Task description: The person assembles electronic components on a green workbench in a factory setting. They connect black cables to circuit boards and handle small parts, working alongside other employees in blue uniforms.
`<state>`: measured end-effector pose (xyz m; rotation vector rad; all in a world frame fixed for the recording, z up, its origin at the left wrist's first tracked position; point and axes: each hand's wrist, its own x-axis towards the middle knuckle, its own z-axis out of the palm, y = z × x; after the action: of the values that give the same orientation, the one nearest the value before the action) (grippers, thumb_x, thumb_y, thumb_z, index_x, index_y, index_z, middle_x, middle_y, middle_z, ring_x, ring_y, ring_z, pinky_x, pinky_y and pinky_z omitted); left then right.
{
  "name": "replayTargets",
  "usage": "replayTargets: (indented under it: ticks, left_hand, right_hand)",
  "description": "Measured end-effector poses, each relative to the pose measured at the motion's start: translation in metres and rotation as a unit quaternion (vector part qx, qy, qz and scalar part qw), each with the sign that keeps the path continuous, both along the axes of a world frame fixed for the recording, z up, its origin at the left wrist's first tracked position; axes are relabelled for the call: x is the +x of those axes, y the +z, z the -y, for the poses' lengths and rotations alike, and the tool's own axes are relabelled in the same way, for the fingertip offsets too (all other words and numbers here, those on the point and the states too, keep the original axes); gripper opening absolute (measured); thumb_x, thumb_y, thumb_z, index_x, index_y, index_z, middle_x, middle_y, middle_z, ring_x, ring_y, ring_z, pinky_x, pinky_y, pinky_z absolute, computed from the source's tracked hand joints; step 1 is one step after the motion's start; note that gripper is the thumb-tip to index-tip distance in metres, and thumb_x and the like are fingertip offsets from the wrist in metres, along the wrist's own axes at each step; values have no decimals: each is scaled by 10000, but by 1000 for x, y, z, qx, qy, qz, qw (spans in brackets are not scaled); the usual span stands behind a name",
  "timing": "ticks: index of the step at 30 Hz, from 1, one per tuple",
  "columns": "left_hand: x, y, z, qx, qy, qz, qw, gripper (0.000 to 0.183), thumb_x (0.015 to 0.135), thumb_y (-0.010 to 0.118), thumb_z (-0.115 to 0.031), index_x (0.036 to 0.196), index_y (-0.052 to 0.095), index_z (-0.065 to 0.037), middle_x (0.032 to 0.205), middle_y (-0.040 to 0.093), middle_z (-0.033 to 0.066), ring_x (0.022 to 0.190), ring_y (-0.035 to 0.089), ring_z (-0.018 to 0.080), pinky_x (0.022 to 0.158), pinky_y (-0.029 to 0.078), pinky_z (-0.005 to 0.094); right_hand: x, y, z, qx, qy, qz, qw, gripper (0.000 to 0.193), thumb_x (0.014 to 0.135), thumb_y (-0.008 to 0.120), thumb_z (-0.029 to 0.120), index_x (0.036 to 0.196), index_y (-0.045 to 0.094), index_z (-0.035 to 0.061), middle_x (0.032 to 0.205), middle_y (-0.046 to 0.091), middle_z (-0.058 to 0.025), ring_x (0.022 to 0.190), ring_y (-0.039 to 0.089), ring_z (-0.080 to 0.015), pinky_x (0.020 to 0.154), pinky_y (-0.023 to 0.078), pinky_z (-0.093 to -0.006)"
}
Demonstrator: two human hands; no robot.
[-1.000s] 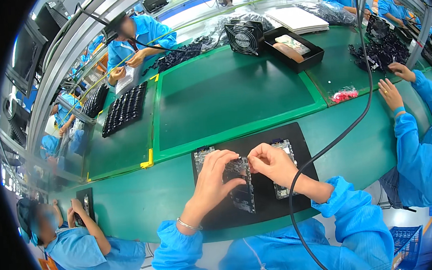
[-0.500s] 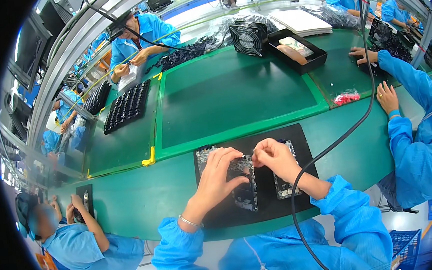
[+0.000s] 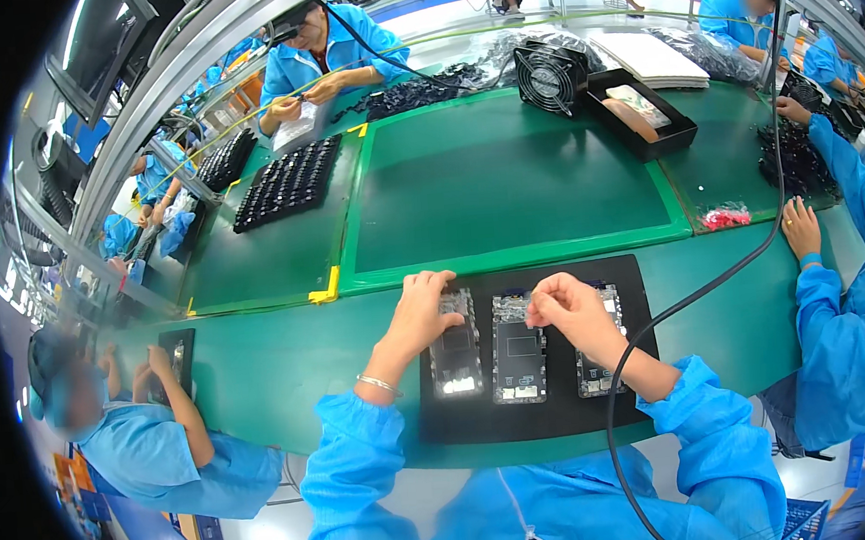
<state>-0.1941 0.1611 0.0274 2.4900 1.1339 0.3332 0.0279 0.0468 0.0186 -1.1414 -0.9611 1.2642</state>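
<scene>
Three phone chassis with exposed circuit boards lie on a black mat (image 3: 454,427) before me. My left hand (image 3: 421,313) is at the upper end of the left phone chassis (image 3: 455,354), its thumb apart from the fingers and part of the board covered. Over the top of the middle phone chassis (image 3: 519,359) is my right hand (image 3: 571,308), thumb and forefinger pinched together. Whatever sits in that pinch is too small to make out. The right phone chassis (image 3: 597,377) is partly hidden behind my right hand and wrist.
A black cable (image 3: 700,296) hangs across my right forearm. Beyond the green-taped bench (image 3: 507,184) stand a fan (image 3: 549,76) and a black box (image 3: 642,115). A black parts tray (image 3: 288,183) lies far left. Co-workers sit on both sides and opposite.
The middle chassis, tilted up beside my left hand before, now lies flat on the mat. My left hand has shifted to the left chassis. My right hand stays pinched, and the whole view has shifted.
</scene>
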Motion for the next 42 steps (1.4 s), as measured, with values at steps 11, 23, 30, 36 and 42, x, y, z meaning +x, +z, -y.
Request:
replayTargets:
  ticks: [11, 23, 30, 36, 42]
  left_hand:
    - [-35, 38, 60, 120, -17, 157, 980, 553, 599, 808, -58, 1098, 568, -82, 1113, 514, 107, 1073, 476, 293, 886, 445, 382]
    - [-37, 35, 63, 131, -10, 189, 973, 559, 598, 810, -58, 1100, 565, -81, 1113, 519, 108, 1066, 482, 305, 906, 430, 386]
    - [-39, 35, 65, 141, -40, 200, 969, 564, 580, 819, -60, 1087, 571, -86, 1102, 527, 100, 1061, 485, 300, 906, 424, 391]
    - [-19, 41, 51, 87, -32, 143, 985, 551, 598, 800, -65, 1093, 557, -69, 1105, 515, 114, 1064, 483, 314, 906, 420, 388]
    - [-9, -15, 13, -22, -52, 52, 997, 640, 627, 787, -93, 1207, 517, -71, 1210, 491, 141, 1141, 434, 336, 977, 387, 401]
  right_hand:
    - [-68, 11, -23, 34, 44, -13, 998, 145, 910, 536, 100, 969, 526, -32, 893, 626, -104, 805, 650, -144, 724, 537, -256]
    - [-75, 12, -13, 49, 48, 28, 997, 186, 894, 563, 138, 986, 569, -24, 887, 640, -66, 859, 622, -117, 765, 488, -258]
    - [-73, 17, -14, 35, 62, 1, 997, 163, 905, 536, 109, 992, 537, -30, 899, 631, -88, 841, 633, -133, 748, 505, -254]
    - [-33, 1, -9, 34, 31, -86, 995, 144, 928, 523, 114, 993, 509, -15, 894, 604, -92, 798, 636, -152, 724, 533, -270]
    - [79, -19, 9, 50, -102, 53, 992, 107, 916, 535, 113, 946, 533, 11, 827, 592, -47, 729, 607, -110, 674, 521, -263]
